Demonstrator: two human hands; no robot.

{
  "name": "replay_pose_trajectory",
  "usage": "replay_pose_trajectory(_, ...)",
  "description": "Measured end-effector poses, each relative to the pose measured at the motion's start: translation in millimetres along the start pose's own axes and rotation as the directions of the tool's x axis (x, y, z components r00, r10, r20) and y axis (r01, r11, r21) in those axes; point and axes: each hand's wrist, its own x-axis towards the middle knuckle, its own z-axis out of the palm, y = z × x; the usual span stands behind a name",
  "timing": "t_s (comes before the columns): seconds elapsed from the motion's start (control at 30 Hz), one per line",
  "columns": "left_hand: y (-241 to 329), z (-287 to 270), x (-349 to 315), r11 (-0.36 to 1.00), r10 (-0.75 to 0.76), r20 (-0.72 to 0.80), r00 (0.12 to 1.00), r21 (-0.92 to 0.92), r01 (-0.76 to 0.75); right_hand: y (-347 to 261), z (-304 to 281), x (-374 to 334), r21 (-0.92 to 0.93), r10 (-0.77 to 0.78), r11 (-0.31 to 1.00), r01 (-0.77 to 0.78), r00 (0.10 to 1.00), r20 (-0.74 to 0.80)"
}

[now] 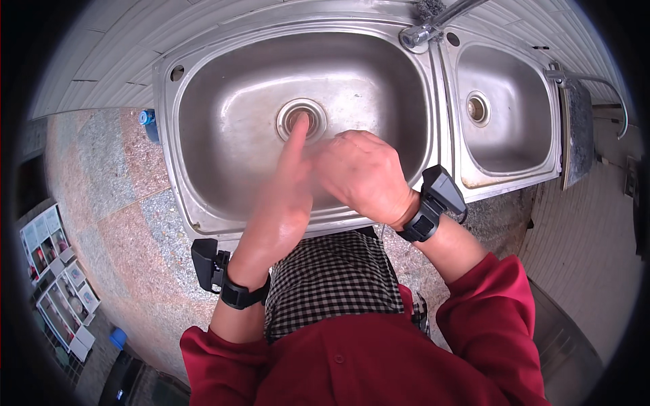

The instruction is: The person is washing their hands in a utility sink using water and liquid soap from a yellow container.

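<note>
Over the large steel sink basin (230, 88) my two hands meet close together. My left hand (288, 183) stretches forward, seen nearly edge-on, its straight fingers reaching over the round drain (281, 125). Against its thumb side sits my right hand (362, 169), back turned up and fingers curled inward. Motion blurs the spot where the hands come together, and the right fingertips are hidden, so what lies in them does not show. Both wrists wear black straps with a small black device, the left one (220, 274) and the right one (433, 203).
A metal faucet (421, 35) rises at the big basin's back right corner. Beside it is a smaller steel basin (501, 74) with its own curved tap (602, 80). A blue-capped bottle (147, 122) stands left of the sink. My checked apron (332, 284) is close to the front rim.
</note>
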Motion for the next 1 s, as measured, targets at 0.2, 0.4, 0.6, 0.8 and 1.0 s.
replay_pose_trajectory(0.2,6,7,10,0.946,-0.179,0.004,0.984,-0.274,0.173,-5,-12,-17,-0.006,0.081,0.997,-0.081,0.988,0.133)
replay_pose_trajectory(0.4,25,1,18,0.821,-0.284,0.025,0.959,-0.509,0.256,-6,-31,-32,0.168,0.476,0.836,-0.522,0.843,0.251)
replay_pose_trajectory(0.6,30,3,14,0.848,-0.27,-0.007,0.963,-0.476,0.234,-14,-23,-8,0.167,0.46,0.877,-0.451,0.888,-0.019)
replay_pose_trajectory(0.8,31,6,5,0.938,-0.137,-0.024,0.99,-0.324,0.122,-15,-21,4,-0.032,0.279,0.96,-0.278,0.96,0.03)
replay_pose_trajectory(1.0,17,10,-3,0.994,-0.067,0.012,0.998,-0.09,0.068,-16,-20,22,-0.081,0.033,0.996,-0.022,0.99,0.139)
